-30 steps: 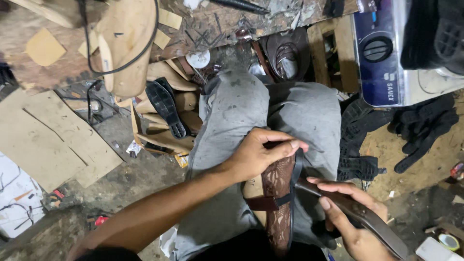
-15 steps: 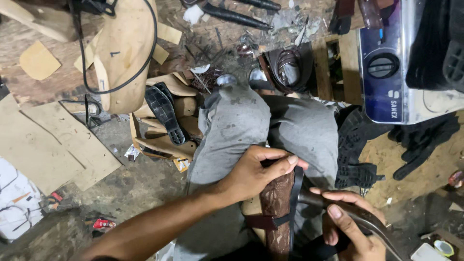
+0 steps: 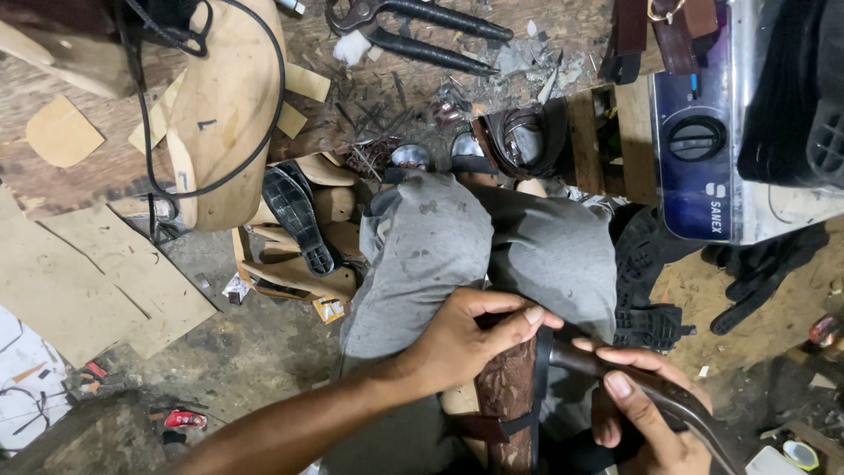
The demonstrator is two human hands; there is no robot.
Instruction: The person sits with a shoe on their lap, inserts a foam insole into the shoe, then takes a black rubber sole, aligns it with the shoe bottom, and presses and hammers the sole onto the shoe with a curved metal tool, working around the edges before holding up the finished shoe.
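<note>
Floor (image 3: 264, 352) of rough grey concrete spreads under everything, strewn with flat cardboard sheets (image 3: 97, 273) at the left. Above it runs a worn wooden bench (image 3: 369, 79) carrying a tan shoe last (image 3: 224, 114) with a black cable looped over it, black pincers (image 3: 413, 31) and scattered nails. At the upper right stands a blue and silver appliance (image 3: 703, 158) with a round dial; black gloves (image 3: 765, 264) lie just below it. The person's knees in grey trousers (image 3: 457, 246) fill the middle, and a black shoe sole (image 3: 294, 215) rests among tan cut pieces beside the left knee.

On the lap lies a brown patterned sandal (image 3: 505, 396), sole edge up, its dark strap crossing near the bottom of the frame. The left hand (image 3: 466, 339) comes in from the lower left and clamps over the sandal's upper end — fingers curled across it, thumb on the near side, the grip pressed tight on the leather. The right hand (image 3: 642, 413) sits just right of the sandal, closed round a dark curved tool (image 3: 651, 396), thumb laid flat along its handle. The tool's tip meets the sandal's edge directly under the left fingertips — so the sandal is pinned between both hands.
</note>
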